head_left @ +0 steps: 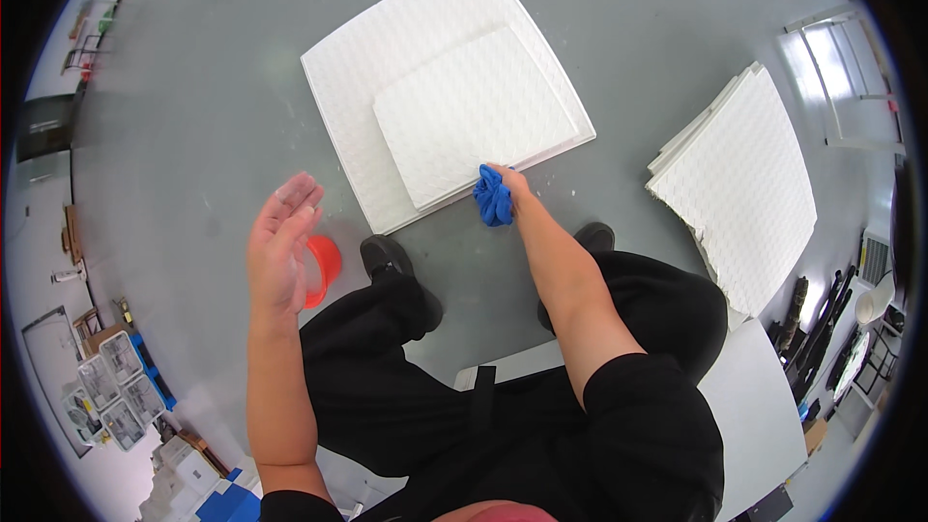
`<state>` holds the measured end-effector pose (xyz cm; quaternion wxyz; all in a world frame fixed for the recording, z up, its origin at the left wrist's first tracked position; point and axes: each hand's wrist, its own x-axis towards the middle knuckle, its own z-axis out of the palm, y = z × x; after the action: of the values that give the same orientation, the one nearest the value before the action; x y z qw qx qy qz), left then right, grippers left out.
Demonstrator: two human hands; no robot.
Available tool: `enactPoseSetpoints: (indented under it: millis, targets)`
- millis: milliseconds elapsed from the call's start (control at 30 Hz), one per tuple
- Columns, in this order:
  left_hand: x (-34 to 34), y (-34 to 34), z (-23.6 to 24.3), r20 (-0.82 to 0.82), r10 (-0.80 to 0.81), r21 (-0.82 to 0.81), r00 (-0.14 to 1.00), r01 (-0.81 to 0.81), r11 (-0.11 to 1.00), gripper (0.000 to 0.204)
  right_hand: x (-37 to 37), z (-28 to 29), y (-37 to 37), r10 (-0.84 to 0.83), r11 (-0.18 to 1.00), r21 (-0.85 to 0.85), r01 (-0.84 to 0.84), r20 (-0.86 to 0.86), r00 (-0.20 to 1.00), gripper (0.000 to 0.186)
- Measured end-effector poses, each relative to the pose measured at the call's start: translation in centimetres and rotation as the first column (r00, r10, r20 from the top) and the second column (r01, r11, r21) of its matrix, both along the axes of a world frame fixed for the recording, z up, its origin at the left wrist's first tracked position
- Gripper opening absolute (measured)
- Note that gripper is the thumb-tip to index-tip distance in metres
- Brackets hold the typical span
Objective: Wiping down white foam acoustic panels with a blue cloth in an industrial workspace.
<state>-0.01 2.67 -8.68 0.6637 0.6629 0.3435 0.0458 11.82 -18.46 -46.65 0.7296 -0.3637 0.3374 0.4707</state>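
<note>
My right hand [515, 184] is closed round a crumpled blue cloth [493, 198], held at the near edge of a smaller white quilted panel [474, 106]. Whether the cloth touches the panel I cannot tell. That panel lies on a larger white quilted panel [343, 77] on the floor. My left hand [280, 246] is raised on the left, fingers stretched out, with nothing in it. It partly covers a red plastic tub [327, 269], whose contents are hidden.
More white quilted panels [754, 174] lie stacked on the right, one edge ragged. My black shoes [387, 256] stand before the near panels. A white board [759, 406] is beside my right leg. Clear bins [121, 387] stand far left; a white frame [846, 77] is at far right.
</note>
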Motion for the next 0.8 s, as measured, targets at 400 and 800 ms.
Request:
enactPoseSetpoints:
  millis: [400,800]
  targets:
    - [-1.0,0.3,0.4,0.091,-0.051,-0.026,0.995,0.054,0.998,0.042,-2.1,2.5,-0.1,-0.232,0.969,0.081,0.235,-0.047,0.972,0.029]
    - [3.5,-4.4,0.3,0.229,-0.177,-0.071,0.957,0.198,0.978,0.044,15.8,21.4,-16.2,-0.256,0.926,-0.102,0.363,0.537,0.804,0.021]
